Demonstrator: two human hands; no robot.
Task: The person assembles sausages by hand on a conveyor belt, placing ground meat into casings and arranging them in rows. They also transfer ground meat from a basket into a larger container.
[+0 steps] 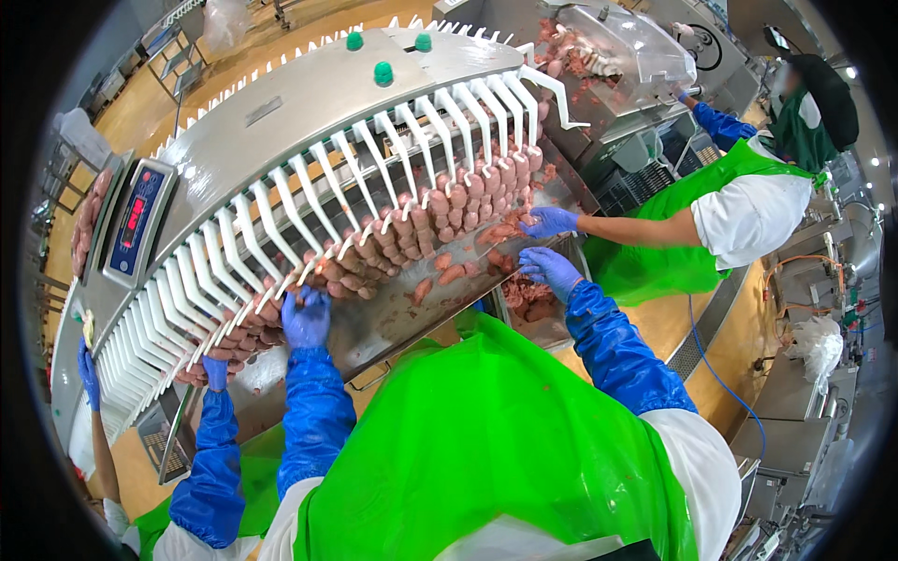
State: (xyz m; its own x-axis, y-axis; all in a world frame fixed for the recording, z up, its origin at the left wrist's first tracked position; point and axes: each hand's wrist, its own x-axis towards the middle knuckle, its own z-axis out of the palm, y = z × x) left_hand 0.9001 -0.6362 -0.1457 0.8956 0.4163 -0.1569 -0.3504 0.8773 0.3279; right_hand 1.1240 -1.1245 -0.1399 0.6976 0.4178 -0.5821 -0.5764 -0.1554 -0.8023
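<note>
My left hand (307, 320), in a blue glove, is at the row of linked sausages (402, 238) hanging from curved white hooks (323, 182). Its fingers curl against the links, and their tips are partly hidden. My right hand (552, 271), also gloved, is open and empty, with fingers reaching left. It is over the edge of a bin of meat scraps (529, 301). Loose sausage pieces (452, 274) lie on the metal tray (388, 323) between my hands.
A co-worker's gloved hand (550, 222) reaches in from the right, just beyond my right hand. Another person's hand (215, 372) is at the sausages on my left. A digital scale (140, 224) stands on the left; a clear tub (645, 51) lies tipped at the far right.
</note>
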